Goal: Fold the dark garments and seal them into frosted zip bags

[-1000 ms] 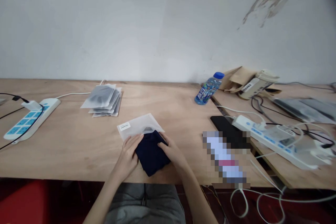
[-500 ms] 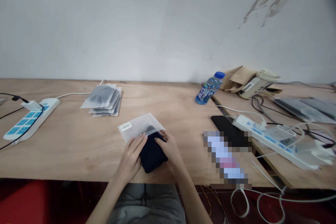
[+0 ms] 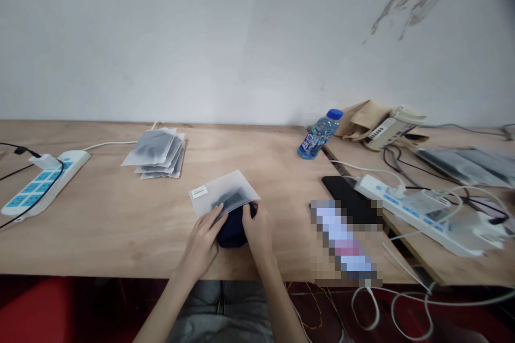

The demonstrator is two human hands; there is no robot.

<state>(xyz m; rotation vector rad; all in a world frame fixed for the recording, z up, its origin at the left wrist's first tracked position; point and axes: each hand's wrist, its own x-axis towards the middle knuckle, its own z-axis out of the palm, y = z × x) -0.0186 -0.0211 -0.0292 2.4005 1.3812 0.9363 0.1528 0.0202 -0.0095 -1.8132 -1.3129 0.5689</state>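
A folded dark navy cloth (image 3: 232,231) lies partly inside a frosted plastic bag (image 3: 213,193) with a small white label at its upper left corner. The cloth's front part sticks out of the bag mouth toward me, while its far part shows grey through the plastic. My left hand (image 3: 204,240) grips the left side of the bag mouth and cloth, fingers laid over the edge. On the other side, my right hand (image 3: 259,228) holds the cloth, thumb on top and the other fingers mostly hidden near the bag's right corner.
Several filled frosted bags (image 3: 155,150) are stacked at the back left. A power strip (image 3: 44,182) lies far left. To the right are a blue-capped bottle (image 3: 319,135), a black phone (image 3: 350,198), a blurred-out screen (image 3: 341,241), another power strip (image 3: 418,214), cables and a coffee cup (image 3: 392,128).
More of the navy cloth is inside the bag, and less sticks out toward me. The bag has shifted slightly right, and my right hand has moved along with the cloth away from me.
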